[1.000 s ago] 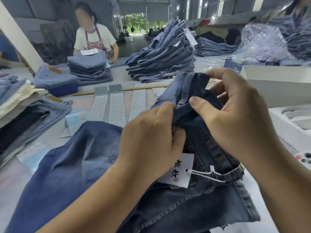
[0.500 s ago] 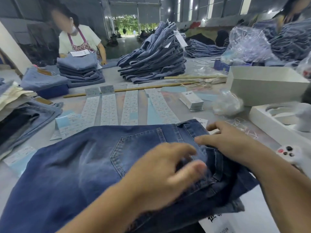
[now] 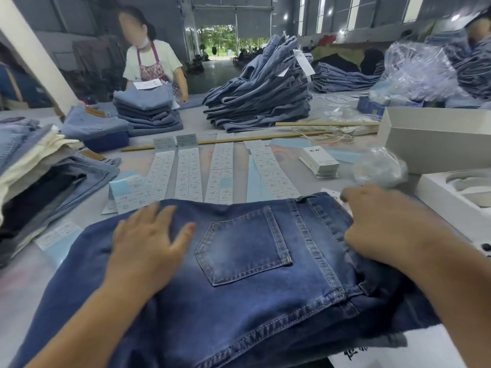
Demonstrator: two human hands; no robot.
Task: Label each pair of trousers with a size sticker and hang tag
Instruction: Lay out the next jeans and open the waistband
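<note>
A white open box [image 3: 435, 140] is seen at two o'clock; clear crumpled plastic bags [image 3: 417, 69] are heaped behind it.

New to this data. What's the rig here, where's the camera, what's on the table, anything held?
There is no machine: a person works bare-handed, and the one picture comes from a wide-angle camera on their head, looking down and forward.

The left hand lies flat, fingers straight, on a pair of dark blue denim trousers spread on the grey table, back pocket up. The right hand rests at the waistband edge; whether it grips the cloth is unclear.

Beyond lie long white strips of size stickers, a small stack of white hang tags, an open white cardboard box and a tall pile of folded blue jeans.
</note>
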